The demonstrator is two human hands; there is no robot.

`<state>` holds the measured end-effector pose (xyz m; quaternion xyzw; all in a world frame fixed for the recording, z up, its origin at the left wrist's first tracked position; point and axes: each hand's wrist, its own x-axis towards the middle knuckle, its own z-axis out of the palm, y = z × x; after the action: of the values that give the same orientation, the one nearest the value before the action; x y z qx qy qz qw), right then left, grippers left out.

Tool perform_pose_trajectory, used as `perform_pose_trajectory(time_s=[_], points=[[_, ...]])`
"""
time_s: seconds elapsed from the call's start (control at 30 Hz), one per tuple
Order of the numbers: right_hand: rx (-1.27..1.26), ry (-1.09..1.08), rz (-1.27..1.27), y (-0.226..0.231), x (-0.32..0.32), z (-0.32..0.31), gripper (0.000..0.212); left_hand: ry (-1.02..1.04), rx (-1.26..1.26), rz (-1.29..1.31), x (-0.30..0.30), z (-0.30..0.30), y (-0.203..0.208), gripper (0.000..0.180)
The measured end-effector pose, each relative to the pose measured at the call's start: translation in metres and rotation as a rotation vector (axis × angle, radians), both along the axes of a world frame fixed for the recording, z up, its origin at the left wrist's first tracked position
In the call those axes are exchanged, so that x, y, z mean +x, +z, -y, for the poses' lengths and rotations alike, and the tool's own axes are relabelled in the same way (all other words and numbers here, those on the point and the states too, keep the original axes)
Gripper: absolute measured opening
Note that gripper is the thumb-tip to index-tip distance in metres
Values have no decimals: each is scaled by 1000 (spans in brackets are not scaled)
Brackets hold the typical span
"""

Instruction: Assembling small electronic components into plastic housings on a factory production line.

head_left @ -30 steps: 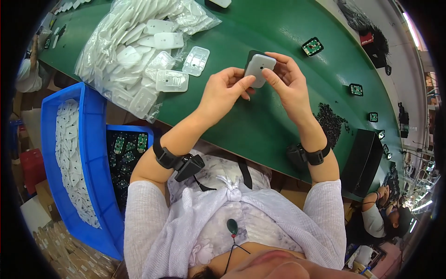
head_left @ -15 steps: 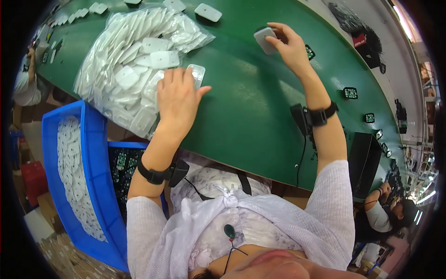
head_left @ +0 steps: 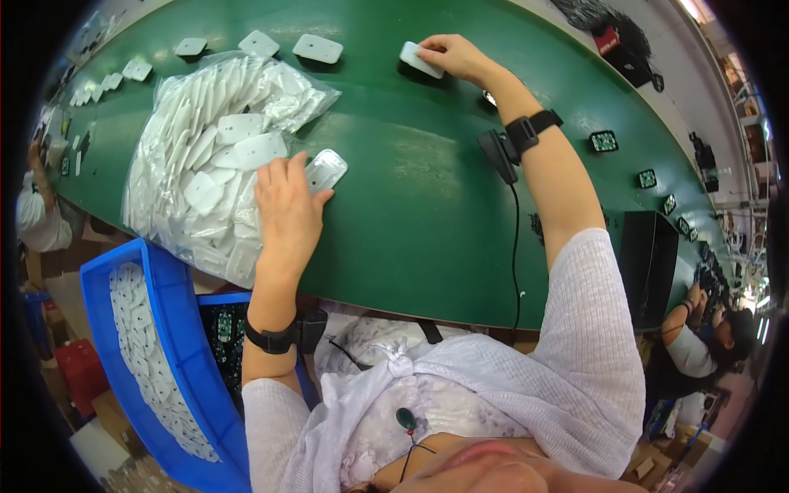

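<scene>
Near the table's far edge, my right hand has its thumb and fingers on a white rounded-rectangle plastic cover, which sits low over the green tabletop with a dark underside. My left hand lies over the near right side of a clear plastic bag full of white covers, fingers stretched and thumb apart. Beside its fingertips, a loose shiny white cover rests half off the pile; whether the fingers touch it, I cannot tell.
White-topped pieces form a row along the far left. Black-cased green circuit boards line the right, by a black box. A blue bin of white covers stands lower left. Other people work at both sides.
My right hand has moved left and lowered the white cover from a tilted hold toward the table, level with the row. My left hand stays by the bag; the whole view has shifted.
</scene>
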<state>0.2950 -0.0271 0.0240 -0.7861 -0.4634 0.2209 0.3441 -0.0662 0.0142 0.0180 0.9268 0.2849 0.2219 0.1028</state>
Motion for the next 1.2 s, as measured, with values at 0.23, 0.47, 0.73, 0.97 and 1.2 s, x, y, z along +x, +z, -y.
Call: perform_pose_trajectory(time_s=[0.23,0.47,0.73,0.97,1.2], points=[[182,-13,342,55,-6,45,25,-110,21,41,5,-1,7,44],[-30,38,710,85,-73,201,13,-183,-251,231,11,33,0,39],[-250,104,621,31,-114,268,13,-447,-754,299,27,71,-5,48],[-277,110,707,16,-118,269,11,-424,-811,333,30,86,-9,44],[37,-3,301,51,-150,229,13,-289,-1116,509,41,105,-6,12]])
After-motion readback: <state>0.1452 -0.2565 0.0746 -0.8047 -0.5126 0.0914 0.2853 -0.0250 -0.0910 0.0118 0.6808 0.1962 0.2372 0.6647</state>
